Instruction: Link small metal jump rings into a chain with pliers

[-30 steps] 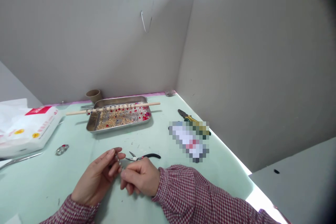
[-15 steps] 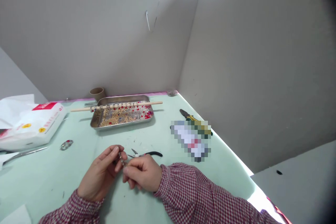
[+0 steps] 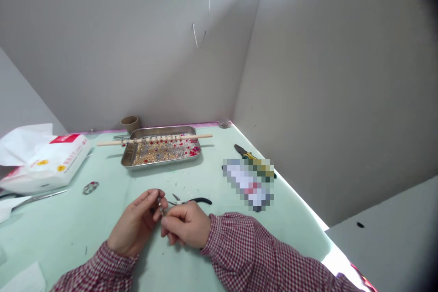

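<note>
Between my two hands runs a short string of small dark, shiny beads [image 3: 159, 203]. My left hand [image 3: 138, 219] pinches its upper end between thumb and fingers. The lower end is in the closed fingertips of my right hand [image 3: 185, 224]; the exact grip there is partly hidden. Just behind my right hand lie small black-handled pliers [image 3: 193, 201], jaws pointing left, partly covered by the fingers. To the left, a small clear and red beaded piece [image 3: 90, 187] rests on the green table covering [image 3: 102, 219].
A metal tray [image 3: 160, 165] of gold, clear and red beads stands at the back, a wooden stick [image 3: 205, 136] with beaded rings across it. A brown cup [image 3: 130, 123] is behind. Tissue pack [image 3: 65, 155] and scissors-like tool [image 3: 48, 196] are left; yellow-green pliers [image 3: 249, 155] and a blurred-out item [image 3: 246, 185] right.
The view has shifted slightly, so things on the left appear a little further right. Both hands keep nearly the same pose on the bead string.
</note>
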Action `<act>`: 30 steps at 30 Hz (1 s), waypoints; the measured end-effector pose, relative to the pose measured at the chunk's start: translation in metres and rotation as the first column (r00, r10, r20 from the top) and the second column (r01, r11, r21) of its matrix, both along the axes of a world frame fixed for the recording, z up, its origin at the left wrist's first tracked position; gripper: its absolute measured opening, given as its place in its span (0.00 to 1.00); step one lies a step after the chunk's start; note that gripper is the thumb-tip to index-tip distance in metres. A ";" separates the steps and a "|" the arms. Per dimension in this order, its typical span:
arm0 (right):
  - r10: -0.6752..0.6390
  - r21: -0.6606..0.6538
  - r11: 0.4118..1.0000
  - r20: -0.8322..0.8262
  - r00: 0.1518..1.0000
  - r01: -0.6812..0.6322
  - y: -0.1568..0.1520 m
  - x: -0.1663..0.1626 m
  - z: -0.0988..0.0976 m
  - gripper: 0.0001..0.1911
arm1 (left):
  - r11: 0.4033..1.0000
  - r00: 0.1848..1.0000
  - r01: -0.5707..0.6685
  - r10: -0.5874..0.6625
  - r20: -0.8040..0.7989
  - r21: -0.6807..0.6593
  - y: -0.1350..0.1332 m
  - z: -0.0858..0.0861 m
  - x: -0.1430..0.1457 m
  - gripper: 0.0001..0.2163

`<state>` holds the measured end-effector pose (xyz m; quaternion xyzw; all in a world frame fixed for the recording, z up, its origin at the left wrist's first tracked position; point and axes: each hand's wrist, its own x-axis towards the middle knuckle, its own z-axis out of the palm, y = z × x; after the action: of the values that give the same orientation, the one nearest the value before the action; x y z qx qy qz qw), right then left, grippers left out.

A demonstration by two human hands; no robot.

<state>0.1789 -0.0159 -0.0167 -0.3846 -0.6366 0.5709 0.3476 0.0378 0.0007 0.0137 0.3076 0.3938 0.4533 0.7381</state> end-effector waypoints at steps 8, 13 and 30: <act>0.008 0.000 1.000 0.020 1.000 -0.008 0.000 0.000 -0.002 0.12 | 1.000 1.000 0.004 -0.004 -0.021 0.010 0.001 -0.002 -0.001 0.10; 0.020 0.028 0.999 0.013 1.000 -0.021 0.000 0.000 -0.001 0.12 | 1.000 1.000 0.004 -0.004 -0.017 0.007 0.002 -0.004 -0.002 0.09; 0.020 -0.016 1.000 0.031 0.999 -0.020 0.001 0.001 0.001 0.12 | 0.999 1.000 0.008 -0.007 0.028 -0.041 0.001 -0.003 -0.001 0.08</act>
<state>0.1799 -0.0151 -0.0156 -0.3897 -0.6413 0.5733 0.3289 0.0367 0.0020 0.0105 0.2872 0.3916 0.4466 0.7515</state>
